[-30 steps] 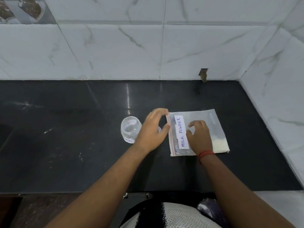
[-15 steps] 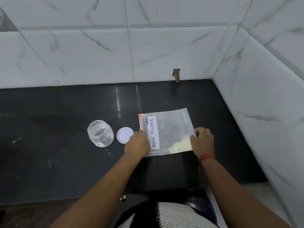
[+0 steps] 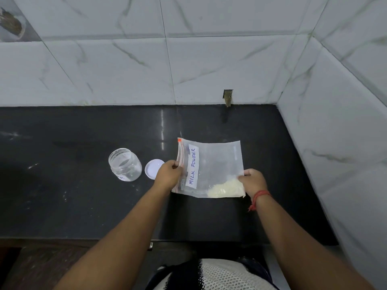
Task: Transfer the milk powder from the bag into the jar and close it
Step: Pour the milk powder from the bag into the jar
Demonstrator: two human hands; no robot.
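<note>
Nearest, the right hand (image 3: 253, 181) pinches the bottom edge of the bag (image 3: 217, 164), just beside the milk powder (image 3: 226, 188) heaped in that near corner. The left hand (image 3: 168, 174) pinches the zip edge. The bag lies on the dark counter (image 3: 83, 195), its near side seemingly lifting. It looks thin, limp and light (the powder will slide wherever it tips), so holding both ends and opening the zip before tilting seems wise. Further left, the white lid (image 3: 154, 168) lies beside the open, clear jar (image 3: 125, 164), likely light and easily knocked.
</note>
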